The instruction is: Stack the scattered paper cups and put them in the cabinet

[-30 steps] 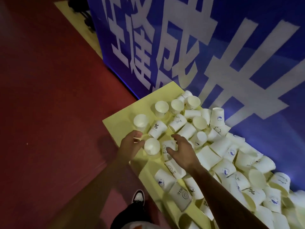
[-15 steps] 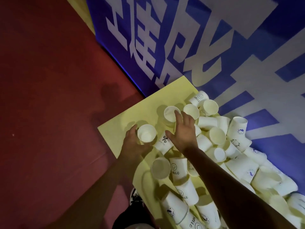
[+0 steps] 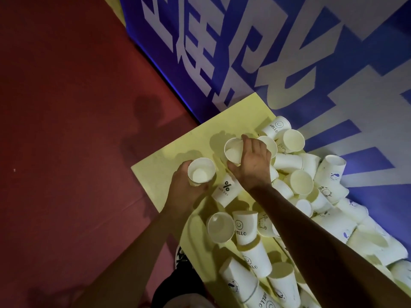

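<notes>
- Cups all over the place, honestly: the pile [image 3: 311, 192] sprawled across the right side of the yellow table [image 3: 169, 156]. Most were tipped on their sides, a few mouth-up.
- My left hand [image 3: 184, 190] was wrapped round the left cup [image 3: 201, 171], mid-frame near the table's left edge, mouth facing up at me. A second rim peeked out underneath, so I'd guess it was already a little stack, but I can't swear to it.
- My right hand [image 3: 251, 165] gripped the right cup [image 3: 233, 150], fingers hooked over the far rim and thumb on the near side. I couldn't tell if it was off the table.
- What mattered was that both cups were mouth-up with their long axes roughly parallel. The right cup sat just up and right of the left cup, near but not touching. I figured nesting meant carrying it down-left and dropping it in bottom-first, which was the right hand's job.
- They looked like thin white tapered paper, probably easy to crush. The percent cup [image 3: 226, 192] lay on its side between my hands.
- No cabinet anywhere in frame, just the blue banner [image 3: 244, 52] up top and the red floor [image 3: 66, 107] on the left.
</notes>
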The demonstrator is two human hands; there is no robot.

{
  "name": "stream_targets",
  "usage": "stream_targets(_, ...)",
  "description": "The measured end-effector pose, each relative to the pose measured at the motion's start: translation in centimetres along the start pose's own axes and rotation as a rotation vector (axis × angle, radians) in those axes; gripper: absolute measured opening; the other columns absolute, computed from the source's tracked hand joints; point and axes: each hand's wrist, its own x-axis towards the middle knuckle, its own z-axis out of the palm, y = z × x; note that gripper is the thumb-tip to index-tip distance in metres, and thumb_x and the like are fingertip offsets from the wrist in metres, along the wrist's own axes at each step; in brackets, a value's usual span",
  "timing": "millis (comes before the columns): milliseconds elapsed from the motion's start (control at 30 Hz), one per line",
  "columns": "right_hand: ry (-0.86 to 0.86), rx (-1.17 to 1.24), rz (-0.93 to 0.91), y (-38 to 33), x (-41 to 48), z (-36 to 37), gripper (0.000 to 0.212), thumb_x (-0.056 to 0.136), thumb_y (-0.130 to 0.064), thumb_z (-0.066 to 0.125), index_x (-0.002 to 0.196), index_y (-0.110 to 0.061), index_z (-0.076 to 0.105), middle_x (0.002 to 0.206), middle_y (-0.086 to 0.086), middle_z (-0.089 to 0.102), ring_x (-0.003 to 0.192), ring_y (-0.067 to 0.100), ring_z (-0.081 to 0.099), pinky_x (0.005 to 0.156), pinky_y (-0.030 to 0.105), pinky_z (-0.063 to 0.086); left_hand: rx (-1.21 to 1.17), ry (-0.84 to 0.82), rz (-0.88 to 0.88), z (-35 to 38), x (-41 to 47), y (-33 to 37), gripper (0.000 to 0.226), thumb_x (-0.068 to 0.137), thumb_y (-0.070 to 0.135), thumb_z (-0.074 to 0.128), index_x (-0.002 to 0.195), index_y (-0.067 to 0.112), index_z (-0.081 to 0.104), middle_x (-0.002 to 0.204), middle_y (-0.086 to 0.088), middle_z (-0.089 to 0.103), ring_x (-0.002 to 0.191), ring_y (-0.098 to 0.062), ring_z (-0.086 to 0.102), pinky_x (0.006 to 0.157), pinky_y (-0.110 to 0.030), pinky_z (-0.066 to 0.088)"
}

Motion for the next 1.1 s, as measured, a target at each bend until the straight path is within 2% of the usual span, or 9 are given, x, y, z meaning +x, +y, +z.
stream_targets(67,0.054,0.093,-0.01,-0.4,-1.0,-0.8,0.08,0.081,-0.037,0.078,0.145,-0.007,0.042,0.132,0.015,0.053,0.121,0.034,0.047,0.101,0.049,0.039,-0.006,0.007,0.002,-0.1,0.0,0.9,0.069,0.062,0.042,0.083,0.122,0.023,0.055,0.115,0.009,0.064,0.104,-0.01,0.062,0.082,-0.022,0.051)
stream_targets(200,0.115,0.182,0.004,-0.4,-3.5,-2.7,0.081,0.08,-0.032,0.08,0.147,-0.008,0.041,0.136,0.015,0.05,0.121,0.034,0.05,0.103,0.047,0.045,0.005,0.006,0.048,0.6,-0.3,2.6,0.069,0.061,0.035,0.084,0.122,0.022,0.055,0.114,0.007,0.063,0.105,-0.013,0.061,0.087,-0.034,0.055)
stream_targets(333,0.157,0.171,0.018,1.2,-6.6,-4.7,0.08,0.079,-0.031,0.079,0.146,-0.008,0.042,0.136,0.016,0.051,0.119,0.034,0.052,0.098,0.049,0.05,0.043,-0.05,0.104,2.4,-1.6,4.1,0.062,0.069,0.027,0.087,0.12,0.031,0.052,0.114,0.015,0.061,0.105,-0.005,0.058,0.09,-0.03,0.053)
stream_targets(467,0.212,0.177,0.109,4.0,-10.7,-6.9,0.081,0.078,-0.031,0.081,0.146,-0.009,0.042,0.137,0.015,0.051,0.12,0.034,0.053,0.098,0.05,0.05,0.059,-0.107,0.148,5.1,-4.0,5.7,0.064,0.068,0.036,0.087,0.121,0.034,0.05,0.114,0.015,0.059,0.108,-0.012,0.057,0.087,-0.038,0.055)
stream_targets(567,0.249,0.194,0.173,6.7,-14.2,-8.5,0.082,0.08,-0.031,0.08,0.148,-0.009,0.041,0.14,0.015,0.051,0.125,0.034,0.051,0.101,0.051,0.048,0.043,-0.161,0.192,7.7,-6.3,7.2,0.062,0.069,0.029,0.088,0.119,0.032,0.052,0.112,0.015,0.059,0.106,-0.006,0.059,0.09,-0.038,0.056)
stream_targets(700,0.298,0.248,0.26,10.4,-19.9,-10.7,0.081,0.083,-0.036,0.077,0.149,-0.011,0.038,0.144,0.012,0.048,0.13,0.031,0.048,0.106,0.05,0.045,0.051,-0.24,0.259,11.6,-10.5,8.8,0.061,0.069,0.032,0.088,0.118,0.035,0.051,0.111,0.019,0.059,0.106,0.003,0.056,0.094,-0.036,0.053)
stream_targets(800,0.345,0.286,0.294,13.5,-25.0,-12.0,0.08,0.083,-0.033,0.077,0.149,-0.01,0.039,0.14,0.011,0.049,0.127,0.031,0.049,0.107,0.048,0.044,0.053,-0.283,0.303,14.8,-14.5,9.9,0.068,0.065,0.045,0.085,0.123,0.036,0.051,0.117,0.018,0.059,0.112,-0.005,0.056,0.097,-0.038,0.052)
stream_targets(900,0.354,0.271,0.33,16.5,-30.3,-12.9,0.081,0.083,-0.033,0.078,0.149,-0.008,0.039,0.141,0.012,0.049,0.127,0.032,0.049,0.108,0.045,0.043,0.078,-0.324,0.333,18.1,-19.4,10.5,0.065,0.069,0.034,0.086,0.122,0.034,0.048,0.115,0.017,0.056,0.112,-0.009,0.054,0.099,-0.038,0.05)
stream_targets(1100,0.366,0.32,0.417,22.4,-41.3,-13.6,0.082,0.084,-0.039,0.077,0.15,-0.008,0.04,0.142,0.012,0.048,0.128,0.032,0.046,0.107,0.045,0.044,0.135,-0.408,0.333,24.0,-29.3,9.1,0.068,0.073,0.029,0.087,0.13,0.024,0.05,0.124,0.008,0.059,0.115,-0.011,0.055,0.099,-0.039,0.05)
